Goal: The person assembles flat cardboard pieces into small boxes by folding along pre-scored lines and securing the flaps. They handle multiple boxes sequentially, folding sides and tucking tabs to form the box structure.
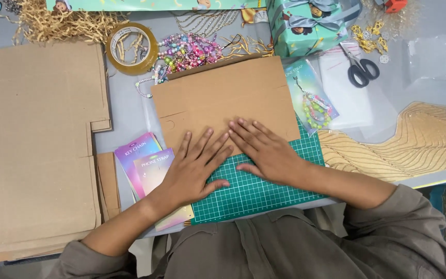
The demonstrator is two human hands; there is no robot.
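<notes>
A flat brown cardboard box blank (223, 98) lies on a green cutting mat (264, 188) in the middle of the table. My left hand (194, 168) rests flat with fingers spread on the blank's near edge. Beside it, my right hand (264, 147) also presses flat on that edge, fingertips pointing left. Neither hand grips anything. Pastel backing cards (143, 160) lie just left of my left hand, partly under my wrist.
A stack of cardboard blanks (37, 139) fills the left side. Behind are a tape roll (130, 47), colourful beads (189, 51), shredded paper (63, 23), a wrapped gift box (305, 26), scissors (361, 67), clear bags (352, 98) and a packaged bead strap (313, 103).
</notes>
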